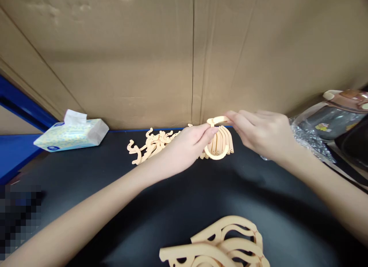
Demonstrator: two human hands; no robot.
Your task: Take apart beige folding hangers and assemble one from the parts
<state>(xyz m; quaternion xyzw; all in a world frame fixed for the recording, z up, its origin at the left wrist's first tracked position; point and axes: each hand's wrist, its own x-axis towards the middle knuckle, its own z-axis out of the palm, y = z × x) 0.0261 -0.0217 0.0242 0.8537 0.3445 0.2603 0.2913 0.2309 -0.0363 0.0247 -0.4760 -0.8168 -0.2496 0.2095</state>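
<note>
My left hand (195, 142) is closed, its thumb and fingers pinching a cream plastic hook (217, 156) near its top. The curved end of the hook hangs down below my fingers. My right hand (260, 133) is closed too, its fingertips on a short cream plastic arm (220, 119) that meets the hook's top end. Whether the two are one piece or joined parts I cannot tell. Just behind the hook lies a row of long cream slats (227, 140). A loose heap of cream hook-shaped pieces (155, 144) is partly hidden by my left hand.
Large cream curved frames with cut-outs (230, 240) lie stacked at the near edge of the black table (161, 205). At left stands a tissue pack (71, 135). Clear plastic wrap (309, 142) and a dark see-through bottle (327, 121) are at right. A cardboard wall (138, 67) closes the back.
</note>
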